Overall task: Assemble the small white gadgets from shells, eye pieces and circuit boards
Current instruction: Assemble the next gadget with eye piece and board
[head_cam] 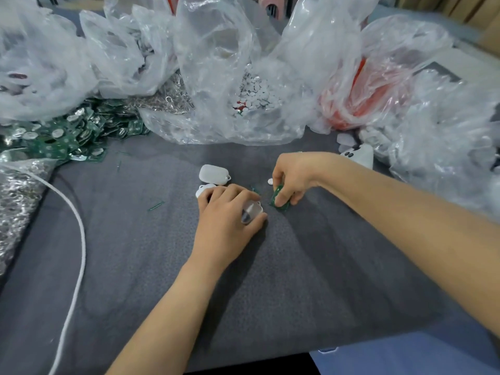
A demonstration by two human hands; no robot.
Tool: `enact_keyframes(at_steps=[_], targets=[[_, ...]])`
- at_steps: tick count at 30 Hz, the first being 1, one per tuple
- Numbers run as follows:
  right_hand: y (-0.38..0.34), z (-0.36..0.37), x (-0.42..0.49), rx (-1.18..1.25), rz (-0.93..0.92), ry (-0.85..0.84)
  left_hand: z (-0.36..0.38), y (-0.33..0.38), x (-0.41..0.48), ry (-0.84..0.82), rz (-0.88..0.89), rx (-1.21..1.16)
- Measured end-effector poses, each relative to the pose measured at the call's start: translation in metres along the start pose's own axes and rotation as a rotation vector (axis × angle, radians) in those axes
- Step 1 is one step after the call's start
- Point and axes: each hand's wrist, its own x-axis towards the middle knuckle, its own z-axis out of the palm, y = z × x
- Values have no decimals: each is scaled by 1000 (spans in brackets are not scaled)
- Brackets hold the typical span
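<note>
My left hand (227, 212) grips a small white shell (252, 211) between thumb and fingers, low on the grey cloth. Just to its right, my right hand (293, 177) pinches a green circuit board (280, 203) that touches the cloth. A closed white gadget (213, 174) lies beyond my left hand, and another white shell (203, 190) peeks out beside its fingers. A small white round piece (270, 181) lies by my right fingers.
A heap of green circuit boards (67, 133) lies at the left. Clear plastic bags across the back hold white round pieces (254, 90), red parts (359, 98) and metal rings (162, 101). White shells (359, 155) sit at the right. A white cord (78, 239) curves down the left.
</note>
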Motion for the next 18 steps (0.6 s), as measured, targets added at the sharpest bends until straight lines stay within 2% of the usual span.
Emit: enact_keyframes(at_steps=[13,15,18], targets=[[-32,7,-14,-280,104,18,1,-2,-1,26,3,-21],[-35,9,-17,-288,100,44,0,-2,-1,31,5,-20],[-41,13,-22,-428,79,136,1,-1,-1,40,7,-26]])
